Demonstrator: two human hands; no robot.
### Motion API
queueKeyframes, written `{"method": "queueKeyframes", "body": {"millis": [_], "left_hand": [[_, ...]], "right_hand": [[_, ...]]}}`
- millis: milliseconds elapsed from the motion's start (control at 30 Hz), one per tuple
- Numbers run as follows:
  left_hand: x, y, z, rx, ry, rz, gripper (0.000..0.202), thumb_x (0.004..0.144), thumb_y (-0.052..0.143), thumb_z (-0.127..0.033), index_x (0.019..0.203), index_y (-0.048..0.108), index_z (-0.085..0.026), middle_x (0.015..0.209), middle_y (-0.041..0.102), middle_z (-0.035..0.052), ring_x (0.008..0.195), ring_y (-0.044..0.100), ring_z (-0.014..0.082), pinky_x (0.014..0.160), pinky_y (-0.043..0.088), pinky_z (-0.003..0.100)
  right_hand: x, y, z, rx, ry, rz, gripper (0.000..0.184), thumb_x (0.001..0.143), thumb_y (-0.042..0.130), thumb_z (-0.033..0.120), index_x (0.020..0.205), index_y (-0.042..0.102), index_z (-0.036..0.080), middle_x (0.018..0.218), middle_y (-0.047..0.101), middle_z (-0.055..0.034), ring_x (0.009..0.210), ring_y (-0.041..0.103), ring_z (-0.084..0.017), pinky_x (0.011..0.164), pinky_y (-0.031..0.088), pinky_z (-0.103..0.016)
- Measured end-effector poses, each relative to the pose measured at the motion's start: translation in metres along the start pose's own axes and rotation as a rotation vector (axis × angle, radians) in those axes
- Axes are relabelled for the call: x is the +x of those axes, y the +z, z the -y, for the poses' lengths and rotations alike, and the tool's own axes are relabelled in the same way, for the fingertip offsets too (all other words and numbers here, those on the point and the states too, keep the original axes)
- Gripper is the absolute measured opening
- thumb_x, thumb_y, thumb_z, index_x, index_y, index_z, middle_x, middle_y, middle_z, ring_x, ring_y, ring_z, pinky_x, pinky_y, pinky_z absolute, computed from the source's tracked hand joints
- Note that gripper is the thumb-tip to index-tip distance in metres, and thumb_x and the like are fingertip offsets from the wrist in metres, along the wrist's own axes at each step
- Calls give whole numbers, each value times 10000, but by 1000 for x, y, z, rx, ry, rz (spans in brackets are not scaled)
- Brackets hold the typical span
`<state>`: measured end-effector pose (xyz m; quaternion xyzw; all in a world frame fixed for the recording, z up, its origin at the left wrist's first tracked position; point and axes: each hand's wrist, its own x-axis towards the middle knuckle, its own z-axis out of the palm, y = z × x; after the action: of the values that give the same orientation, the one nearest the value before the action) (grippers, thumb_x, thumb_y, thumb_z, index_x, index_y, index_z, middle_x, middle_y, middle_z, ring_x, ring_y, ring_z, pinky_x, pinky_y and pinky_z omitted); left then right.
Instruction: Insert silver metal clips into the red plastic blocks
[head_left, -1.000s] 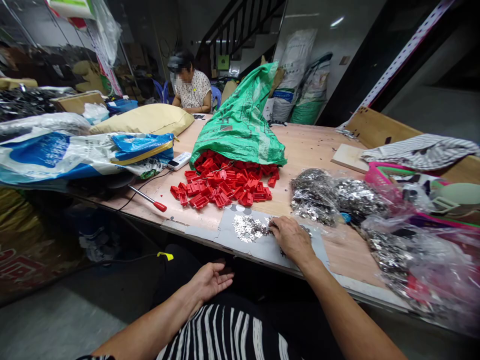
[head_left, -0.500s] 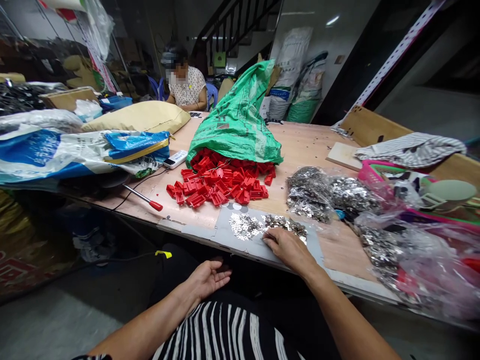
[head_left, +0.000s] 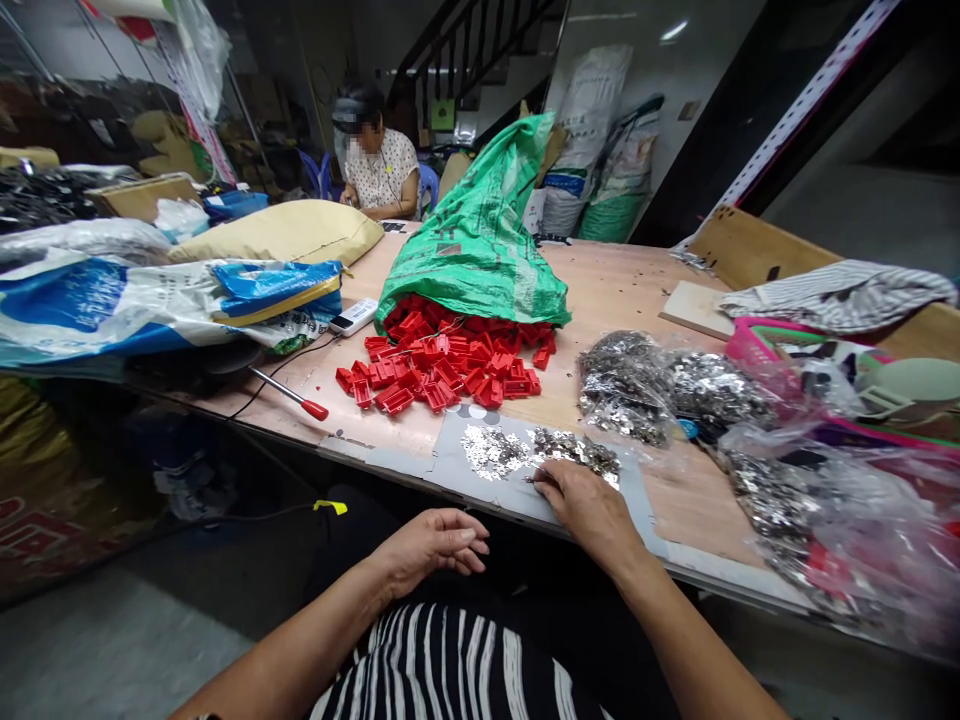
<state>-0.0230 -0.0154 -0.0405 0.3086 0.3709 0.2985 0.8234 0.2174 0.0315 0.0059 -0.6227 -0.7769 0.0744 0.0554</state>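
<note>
Small silver metal pieces (head_left: pixel 574 450) lie in two loose patches on a grey sheet (head_left: pixel 450 445) at the near edge of the desk (head_left: pixel 600 290), just below the center of the frame. The person's right hand (head_left: pixel 589 505) rests palm down at the edge of the right patch, its fingertips (head_left: pixel 544 475) touching the pieces. It is too small to tell whether the fingers are pinching one. The left hand (head_left: pixel 435 545) is relaxed and empty, hovering off the desk edge above the person's lap, its fingers loosely curled. Below it shows the person's black-and-white striped top (head_left: pixel 450 665).

Just beyond the grey sheet, a heap of red plastic parts (head_left: pixel 442 365) spills from the mouth of a green woven sack (head_left: pixel 472 235) lying on the desk. To the right, clear plastic bags (head_left: pixel 622 390) bulge with more silver pieces, and a larger bag (head_left: pixel 817 510) sits at the right edge. Left of the red heap lie a red-handled screwdriver (head_left: pixel 289 395) and a white remote control (head_left: pixel 352 317), beside blue-and-white sacks (head_left: pixel 150 315). At the upper right are a pink basket (head_left: pixel 757 345) and a striped cloth (head_left: pixel 840 297). Across the desk, at upper center-left, a co-worker (head_left: pixel 379 165) sits in a patterned blouse.
</note>
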Motion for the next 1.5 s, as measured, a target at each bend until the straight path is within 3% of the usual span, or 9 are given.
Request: {"method": "queueKeyframes", "body": {"millis": [67,133,300,433,667,867,1100,1200,1500], "left_hand": [[1,3,-20,62,96,-3,266,771,694,-295,955,668,-104,894,678,118,726,665,172,682,476,248],[9,0,-42,152,234,-119,263,768,690,-299,961,662,-122,868,670,94,717,658,175,664,464,247],[42,-24,-86,775,600,-665,283,776,648,-170,1054,655,-221,907,619,34,710,580,144,742,435,263],[64,-34,-96,1280,600,-823,389,800,608,-158,1182,601,-237,979,586,76,852,573,208,815,420,303],[78,-32,-95,1398,577,-907,118,817,613,-250,899,632,-167,926,556,98,919,548,259,829,426,362],[59,-28,-90,1430,673,-903,61,856,569,-234,849,585,-177,892,554,51,828,564,184,769,457,295],[31,-6,-75,1303,1023,-680,189,841,585,-137,1018,571,-202,960,597,36,833,586,153,773,503,283],[20,9,-70,1269,1054,-646,376,806,617,-105,1157,523,-200,958,612,39,804,589,156,773,516,303],[5,36,-60,1212,1092,-480,374,750,568,13,1061,579,-195,972,613,40,879,582,162,799,517,297]], "right_hand": [[-1,2,-1,-6,-16,-28,126,868,490,211,829,609,226,891,681,-23,846,633,-182,697,431,-267],[-1,2,-2,16,-21,-62,131,880,469,240,845,595,231,902,683,-22,828,638,-184,681,432,-270],[-6,0,0,147,14,-90,108,882,450,283,872,552,246,831,697,-7,705,645,-182,588,417,-264],[-14,0,5,261,8,-125,119,881,447,313,870,548,250,781,689,-10,647,628,-175,565,418,-260],[-27,4,3,401,7,-157,131,879,462,341,828,534,244,782,668,-2,578,581,-146,575,438,-258],[-33,9,2,522,35,-226,168,880,487,385,856,574,243,832,695,-22,665,622,-168,636,471,-264],[-29,4,15,596,22,-247,204,878,505,400,879,628,238,826,717,-26,705,655,-181,649,487,-262],[-25,-4,24,619,-4,-273,214,885,500,394,901,640,232,851,722,-35,741,665,-188,667,492,-266],[-16,-19,45,605,-137,-343,130,904,516,312,906,617,230,848,700,-27,710,642,-165,660,484,-259]]}}
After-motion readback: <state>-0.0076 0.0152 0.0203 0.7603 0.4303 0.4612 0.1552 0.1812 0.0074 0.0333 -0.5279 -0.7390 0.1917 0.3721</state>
